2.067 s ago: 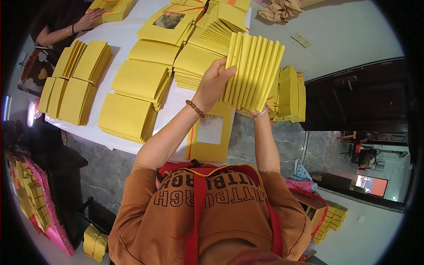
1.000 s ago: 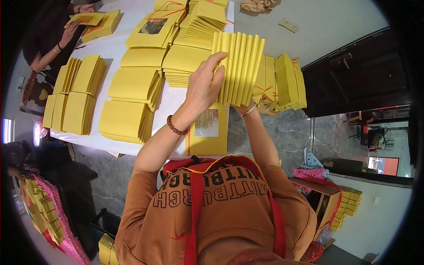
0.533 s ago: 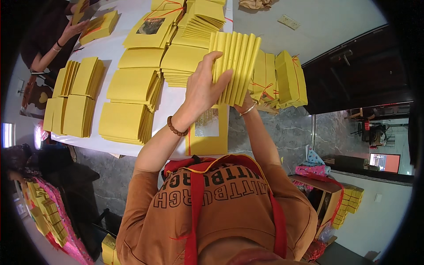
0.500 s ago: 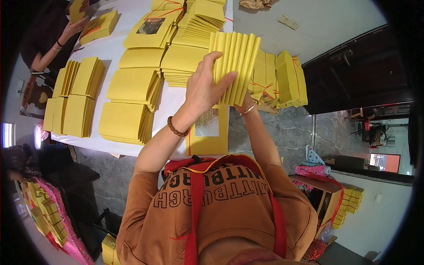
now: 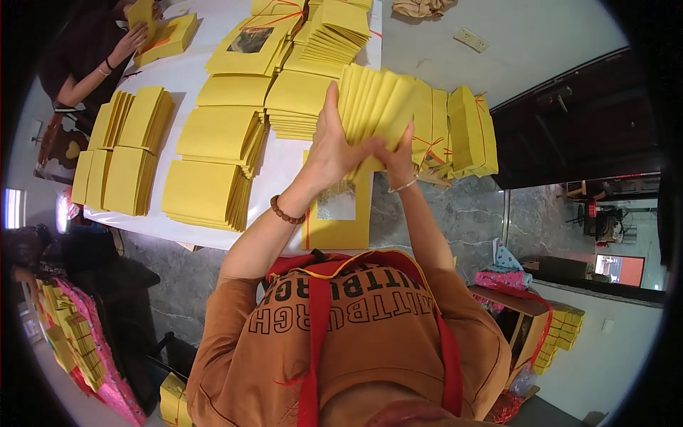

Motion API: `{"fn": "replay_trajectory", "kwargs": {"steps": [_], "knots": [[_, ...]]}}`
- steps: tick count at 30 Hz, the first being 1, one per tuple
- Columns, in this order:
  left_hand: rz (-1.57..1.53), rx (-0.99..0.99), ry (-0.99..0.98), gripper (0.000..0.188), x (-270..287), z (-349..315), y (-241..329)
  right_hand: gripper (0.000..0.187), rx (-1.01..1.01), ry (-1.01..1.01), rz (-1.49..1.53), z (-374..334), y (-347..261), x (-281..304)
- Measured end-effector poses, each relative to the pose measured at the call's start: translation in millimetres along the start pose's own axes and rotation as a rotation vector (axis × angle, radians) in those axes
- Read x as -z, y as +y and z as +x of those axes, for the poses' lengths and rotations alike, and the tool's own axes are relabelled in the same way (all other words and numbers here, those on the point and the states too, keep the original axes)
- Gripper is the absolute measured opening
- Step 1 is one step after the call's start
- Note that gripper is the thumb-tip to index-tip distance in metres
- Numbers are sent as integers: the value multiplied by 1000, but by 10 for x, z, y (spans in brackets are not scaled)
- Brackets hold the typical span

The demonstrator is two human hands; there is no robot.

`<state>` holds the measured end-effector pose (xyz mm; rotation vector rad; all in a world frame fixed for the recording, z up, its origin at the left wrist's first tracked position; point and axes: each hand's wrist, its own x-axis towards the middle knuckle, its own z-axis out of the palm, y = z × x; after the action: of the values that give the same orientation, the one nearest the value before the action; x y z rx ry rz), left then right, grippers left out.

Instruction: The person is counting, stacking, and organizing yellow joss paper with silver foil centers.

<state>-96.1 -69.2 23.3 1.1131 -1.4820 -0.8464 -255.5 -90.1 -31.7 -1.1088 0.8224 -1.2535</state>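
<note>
Above the table's near right side I hold a bundle of folded yellow paper (image 5: 376,103), its rounded folds fanned out and tilted. My left hand (image 5: 331,142) grips its left side and lower edge, thumb pointing right. My right hand (image 5: 400,158) clasps the lower right corner, its thumb close to the left one; some of its fingers are hidden behind the paper. Under my left wrist lies a yellow sheet with a silvery square (image 5: 334,231) at the table's edge. Left of my forearm sit stacks of folded yellow paper (image 5: 206,192).
More yellow stacks (image 5: 135,178) cover the white table (image 5: 153,225). Yellow bundles tied with red string (image 5: 471,135) stand to the right, near a dark door (image 5: 562,121). A co-worker's hand (image 5: 126,46) holds yellow paper at the far left.
The bundle has tilted and its folds have spread apart. My right hand has come from behind it to the lower right corner, and my left hand has shifted down its side.
</note>
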Motion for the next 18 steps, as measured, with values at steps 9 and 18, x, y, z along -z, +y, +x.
{"fn": "replay_trajectory", "kwargs": {"steps": [9, 18], "knots": [[-171, 7, -232, 127, 67, -669, -362, 104, 381, 51, -534, -823, 455, 118], [85, 125, -502, 125, 360, -1125, -944, 71, -243, -182, -290, -1208, 822, 266]]}}
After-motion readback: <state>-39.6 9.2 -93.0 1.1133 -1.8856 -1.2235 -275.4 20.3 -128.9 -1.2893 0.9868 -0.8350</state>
